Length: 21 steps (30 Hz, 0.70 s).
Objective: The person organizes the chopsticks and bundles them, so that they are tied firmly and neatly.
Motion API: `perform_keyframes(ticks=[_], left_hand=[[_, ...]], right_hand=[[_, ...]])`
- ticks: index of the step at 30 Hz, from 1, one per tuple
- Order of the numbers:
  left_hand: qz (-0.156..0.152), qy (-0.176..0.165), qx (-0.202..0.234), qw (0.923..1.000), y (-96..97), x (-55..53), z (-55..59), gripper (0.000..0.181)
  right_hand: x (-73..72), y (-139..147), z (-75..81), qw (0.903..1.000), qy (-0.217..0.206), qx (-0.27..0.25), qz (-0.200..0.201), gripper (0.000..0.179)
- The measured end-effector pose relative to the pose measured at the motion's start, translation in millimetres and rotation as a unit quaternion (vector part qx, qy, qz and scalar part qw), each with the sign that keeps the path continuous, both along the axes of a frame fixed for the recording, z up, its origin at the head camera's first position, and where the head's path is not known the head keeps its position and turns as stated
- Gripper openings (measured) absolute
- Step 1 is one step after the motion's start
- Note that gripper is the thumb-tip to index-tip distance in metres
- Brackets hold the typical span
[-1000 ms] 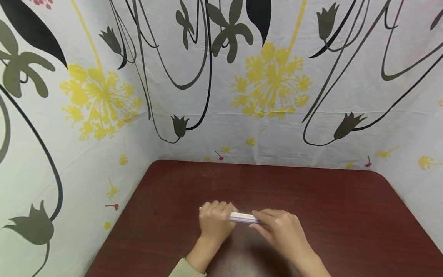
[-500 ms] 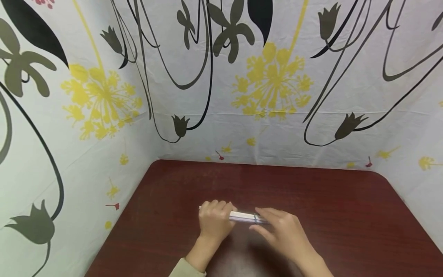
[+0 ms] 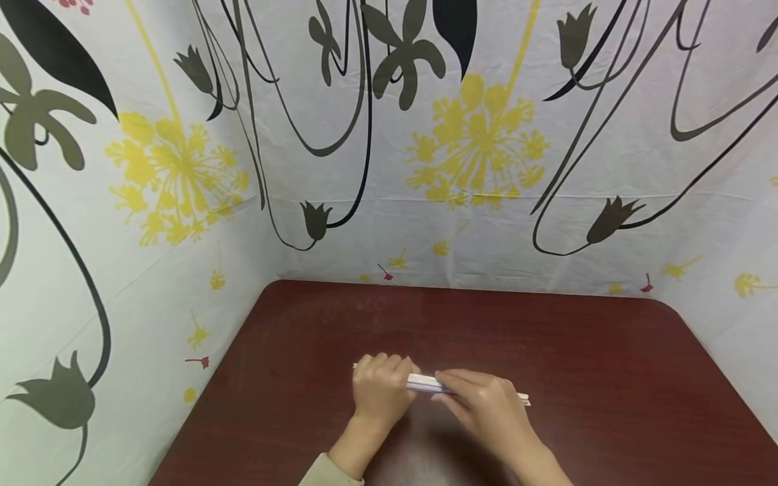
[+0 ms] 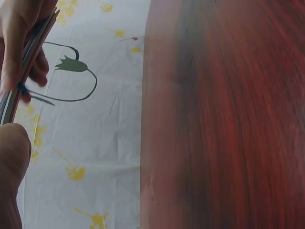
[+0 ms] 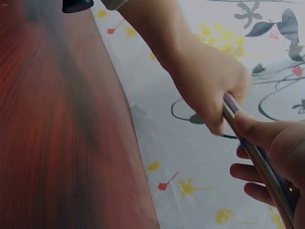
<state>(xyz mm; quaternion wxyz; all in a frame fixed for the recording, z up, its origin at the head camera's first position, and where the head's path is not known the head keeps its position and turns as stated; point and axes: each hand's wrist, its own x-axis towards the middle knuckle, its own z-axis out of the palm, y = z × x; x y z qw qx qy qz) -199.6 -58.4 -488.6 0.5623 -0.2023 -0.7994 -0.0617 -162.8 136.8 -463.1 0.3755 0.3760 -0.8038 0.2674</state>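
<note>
A slim bundle of long, thin pale sticks (image 3: 424,383) is held above the table, nearly level in the head view; their exact kind cannot be told. My left hand (image 3: 383,390) grips it with curled fingers, and a short tip pokes out on the left. To the right, my right hand (image 3: 489,412) pinches the bundle between thumb and fingers, its other end showing past the hand. The right wrist view has a thin blue-green band (image 5: 243,143) around the bundle by my right thumb. The fingers partly hide the band.
Beneath the hands lies a dark red-brown wooden table (image 3: 292,331) with rounded far corners. White cloth (image 3: 389,175) printed with flowers hangs behind it and along the sides. A dark object (image 5: 77,5) shows at the right wrist view's top edge.
My right hand first loosened and shifted slightly right, uncovering the band. Now it has come back left over the band, and the bundle's right end shows. My left hand has hardly moved.
</note>
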Motion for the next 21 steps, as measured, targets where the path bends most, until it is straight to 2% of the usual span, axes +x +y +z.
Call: perform_keyframes(ticks=[6, 11, 21], left_hand=[[0.004, -0.002, 0.000, 1.0000, 0.2, -0.2, -0.5, 0.025], [0.006, -0.007, 0.002, 1.0000, -2.2, 0.4, -1.4, 0.025], [0.005, 0.004, 0.015, 0.9999, -6.9, -0.9, -0.2, 0.028]], right_hand=[[0.3, -4.0, -1.4, 0.9996, -0.024, -0.005, -0.012, 0.035], [1.8, 1.6, -2.8, 0.9979, -0.063, -0.016, -0.001, 0.046], [-0.3, 9.1, 1.5, 0.9973, -0.066, 0.000, 0.031, 0.025]])
